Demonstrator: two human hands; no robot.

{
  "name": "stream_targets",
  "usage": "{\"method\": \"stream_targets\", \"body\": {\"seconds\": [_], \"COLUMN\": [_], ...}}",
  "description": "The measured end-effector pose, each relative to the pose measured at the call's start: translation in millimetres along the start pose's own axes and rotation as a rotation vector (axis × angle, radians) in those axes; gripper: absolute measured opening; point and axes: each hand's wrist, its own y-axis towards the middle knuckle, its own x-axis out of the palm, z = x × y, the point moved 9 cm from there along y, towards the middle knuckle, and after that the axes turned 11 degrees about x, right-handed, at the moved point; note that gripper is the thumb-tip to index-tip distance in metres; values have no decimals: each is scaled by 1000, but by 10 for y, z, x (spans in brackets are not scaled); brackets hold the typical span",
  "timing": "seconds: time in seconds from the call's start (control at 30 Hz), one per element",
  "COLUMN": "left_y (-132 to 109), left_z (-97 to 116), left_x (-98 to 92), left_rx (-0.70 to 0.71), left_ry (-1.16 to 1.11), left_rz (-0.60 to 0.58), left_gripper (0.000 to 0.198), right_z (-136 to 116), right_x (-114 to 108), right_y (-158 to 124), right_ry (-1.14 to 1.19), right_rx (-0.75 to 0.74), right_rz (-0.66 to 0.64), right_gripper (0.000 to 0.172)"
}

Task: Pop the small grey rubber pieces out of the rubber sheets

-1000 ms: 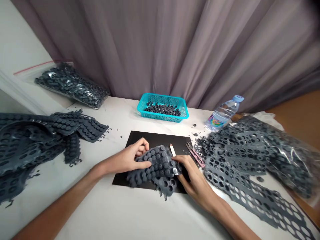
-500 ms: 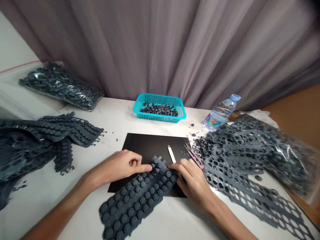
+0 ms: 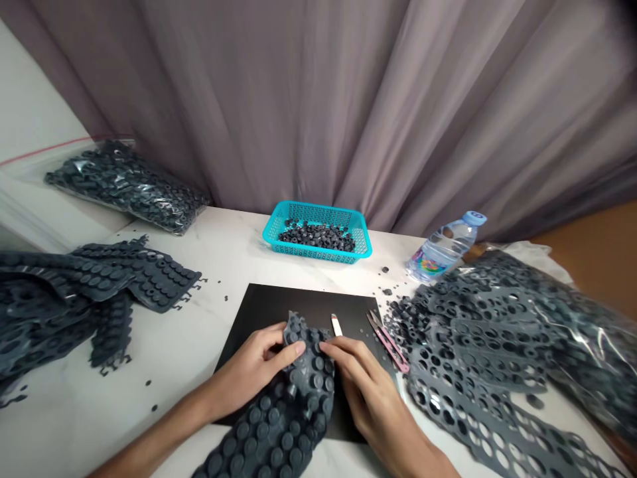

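A dark grey rubber sheet studded with round buttons [image 3: 279, 425] lies over the black mat [image 3: 263, 309] and runs toward the near table edge. My left hand [image 3: 253, 372] pinches the sheet's far end, thumb on top and fingers curled under. My right hand [image 3: 363, 388] rests on the sheet's right edge with the fingers pressed together at the top corner. A small white-bladed tool [image 3: 337, 324] lies on the mat just beyond my right fingertips.
A teal basket [image 3: 361, 238] of loose dark buttons stands at the back. Pink snips [image 3: 391, 343] lie right of the mat. Punched-out sheets [image 3: 492, 345] pile at the right, studded sheets [image 3: 89, 285] at the left. A water bottle [image 3: 442, 247] and a bagged pile [image 3: 124, 186] sit behind.
The sheet was unrolled flat toward me half a second ago. Now its far end is lifted and folded between both hands, which have come closer together.
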Motion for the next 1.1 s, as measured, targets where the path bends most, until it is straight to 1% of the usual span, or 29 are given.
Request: {"method": "stream_targets", "body": {"seconds": [0.03, 0.1, 0.17, 0.23, 0.3, 0.37, 0.4, 0.5, 0.57, 0.7, 0.83, 0.93, 1.0, 1.1], "left_y": [-11, -35, -63, -102, -146, -166, -160, -117, -114, -137, -123, -81, -50, -17], "left_z": [-49, -146, -232, -314, -383, -404, -395, -331, -303, -326, -339, -332, -332, -368], "left_x": [-9, -68, -167, -282, -373, -405, -389, -294, -267, -224, -196, -181, -192, -247], "left_rx": [-19, -46, -53, -65, -93, -108, -109, -107, -122, -181, -185, -177, -166, -144], "left_ry": [-33, -61, -68, -68, -79, -105, -129, -220, -272, -364, -412, -406, -379, -315], "left_rz": [14, 74, 163, 271, 374, 433, 431, 374, 379, 410, 448, 443, 434, 446], "left_gripper": [38, 36, 38, 47, 57, 64, 65, 64, 65, 70, 74, 73, 71, 65], "right_z": [-1, 34, 110, 198, 282, 359, 391, 484, 518, 541, 601, 648, 701, 796], "right_x": [15, 5, -47, -101, -116, -106, -96, -70, -73, -121, -181, -233, -259, -243], "right_y": [0, 0, -12, -37, -62, -92, -110, -178, -217, -246, -220, -201, -199, -214], "right_ry": [15, 1, -77, -175, -238, -259, -262, -280, -310, -323, -205, -106, -12, 197], "right_rx": [8, 59, 135, 204, 242, 258, 258, 262, 241, 201, 266, 326, 385, 495], "right_rz": [-5, 40, 139, 222, 233, 191, 163, 100, 101, 133, 103, 96, 102, 100], "right_gripper": [49, 43, 34, 32, 36, 37, 35, 25, 21, 18, 11, 7, 10, 21]}}
